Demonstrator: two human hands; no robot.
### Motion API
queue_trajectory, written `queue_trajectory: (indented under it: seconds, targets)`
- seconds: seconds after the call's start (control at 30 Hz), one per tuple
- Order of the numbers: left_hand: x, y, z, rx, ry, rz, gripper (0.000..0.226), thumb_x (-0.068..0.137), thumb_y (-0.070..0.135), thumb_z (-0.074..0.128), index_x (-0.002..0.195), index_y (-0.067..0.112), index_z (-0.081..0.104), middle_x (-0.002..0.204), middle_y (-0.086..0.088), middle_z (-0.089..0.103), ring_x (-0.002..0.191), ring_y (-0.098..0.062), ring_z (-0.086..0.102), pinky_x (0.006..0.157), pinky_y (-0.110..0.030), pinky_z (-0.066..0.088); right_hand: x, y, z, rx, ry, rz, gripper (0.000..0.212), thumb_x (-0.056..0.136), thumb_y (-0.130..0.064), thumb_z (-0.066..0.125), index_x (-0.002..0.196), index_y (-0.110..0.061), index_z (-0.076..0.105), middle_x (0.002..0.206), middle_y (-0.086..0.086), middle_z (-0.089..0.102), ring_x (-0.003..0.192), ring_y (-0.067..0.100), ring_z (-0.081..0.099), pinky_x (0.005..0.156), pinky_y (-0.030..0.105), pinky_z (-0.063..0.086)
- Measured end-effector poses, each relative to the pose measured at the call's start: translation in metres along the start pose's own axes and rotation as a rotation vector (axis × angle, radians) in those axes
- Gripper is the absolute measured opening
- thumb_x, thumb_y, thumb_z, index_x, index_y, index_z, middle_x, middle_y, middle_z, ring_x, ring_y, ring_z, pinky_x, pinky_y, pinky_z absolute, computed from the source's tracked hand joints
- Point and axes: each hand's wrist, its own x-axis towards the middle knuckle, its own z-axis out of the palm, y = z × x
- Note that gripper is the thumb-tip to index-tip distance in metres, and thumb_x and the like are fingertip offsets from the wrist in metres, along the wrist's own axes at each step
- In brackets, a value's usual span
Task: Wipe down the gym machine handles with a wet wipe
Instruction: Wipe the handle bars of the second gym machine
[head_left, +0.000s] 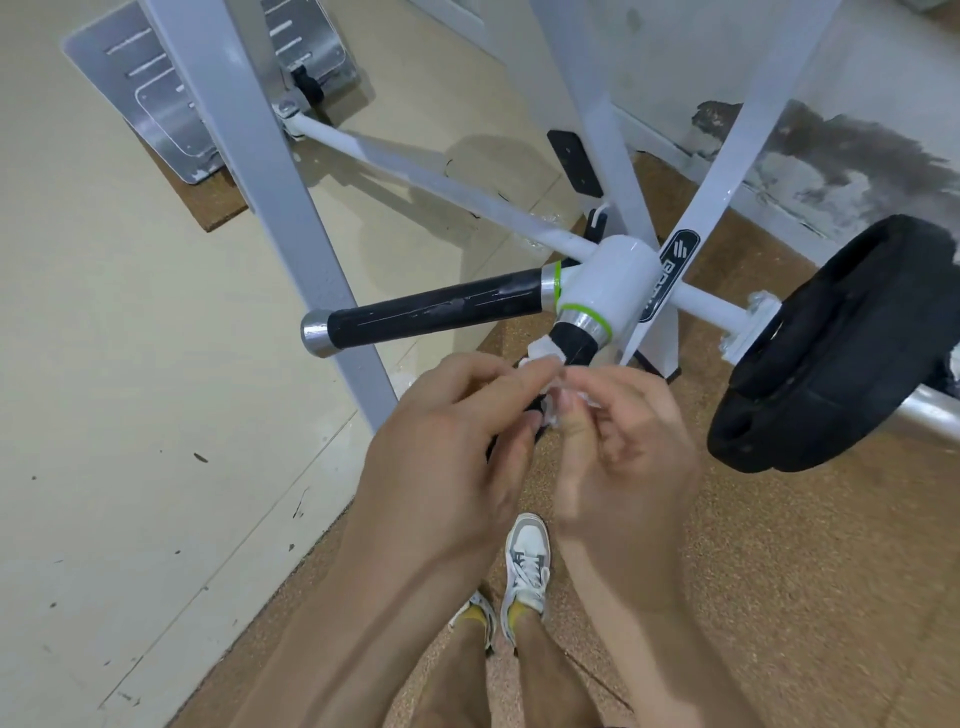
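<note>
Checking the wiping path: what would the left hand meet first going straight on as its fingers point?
The left hand pinches the wet wipe; straight on, probably the short black handle behind it.

Beige floor tiles (130, 364) meet brown cork matting (779, 571) by a stained wall (857, 156).

Around you: weights, footplates, floor and wall.
To your right, black weight plates (841, 343) sit stacked on a chrome bar (930, 410), above the speckled cork mat (779, 571) you stand on. To your upper left, a grey metal footplate (150, 109) tilts over a small cork board (218, 200), with a second footplate (311, 47) just beyond it. Beige floor tiles (130, 415), scuffed with dark marks, cover the left side. The white wall (675, 62) ahead of you carries a dark, peeling stain (857, 156) low down. Below, your white-and-grey sneakers (527, 561) rest on the mat.
</note>
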Motion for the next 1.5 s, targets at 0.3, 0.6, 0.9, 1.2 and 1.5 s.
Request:
queue_trajectory:
  seconds: [0.3,0.6,0.9,1.2,1.5]
  targets:
    - [0.042,0.010,0.008,-0.004,0.003,-0.064,0.005,0.081,0.025,0.072,0.084,0.027,0.076,0.082,0.009,0.066,0.078,-0.004,0.056,0.069,-0.024,0.041,0.017,0.009,-0.006,-0.089,-0.017,-0.056,0.015,0.085,-0.005,0.066,0.095,-0.009,0.076,0.092,0.000,0.061,0.076,0.002,0.059,0.070,0.006,0.044]
    - [0.049,0.008,0.013,0.036,-0.036,0.031,0.004,0.076,0.028,0.077,0.078,0.027,0.073,0.080,0.011,0.061,0.073,-0.005,0.055,0.068,-0.030,0.046,0.008,0.012,-0.014,0.106,-0.080,0.123,0.024,0.082,-0.009,0.069,0.106,-0.012,0.072,0.106,0.001,0.063,0.087,0.009,0.067,0.075,0.022,0.055]
    - [0.076,0.010,0.018,-0.131,0.000,-0.141,0.007,0.074,0.024,0.078,0.071,0.026,0.072,0.067,0.017,0.068,0.068,0.000,0.061,0.072,-0.025,0.050,0.037,0.006,-0.008,0.145,-0.036,0.172,0.018,0.086,-0.011,0.068,0.084,-0.028,0.067,0.087,0.001,0.064,0.071,0.012,0.064,0.064,0.024,0.052]
    - [0.081,0.021,0.022,-0.038,-0.015,-0.047,0.002,0.077,0.024,0.074,0.076,0.022,0.073,0.074,0.006,0.068,0.075,-0.013,0.062,0.072,-0.035,0.049,0.046,0.005,-0.014,0.084,-0.058,0.162,0.010,0.087,-0.013,0.066,0.087,-0.024,0.067,0.089,0.002,0.062,0.069,0.016,0.067,0.061,0.025,0.056]
    - [0.071,0.015,0.017,0.078,-0.005,0.068,0.013,0.083,0.021,0.062,0.087,0.020,0.074,0.083,0.001,0.071,0.079,-0.019,0.064,0.070,-0.036,0.049,0.048,0.005,-0.022,0.147,-0.190,0.353,0.015,0.085,-0.013,0.069,0.080,-0.027,0.067,0.078,0.005,0.068,0.065,0.016,0.067,0.058,0.028,0.054]
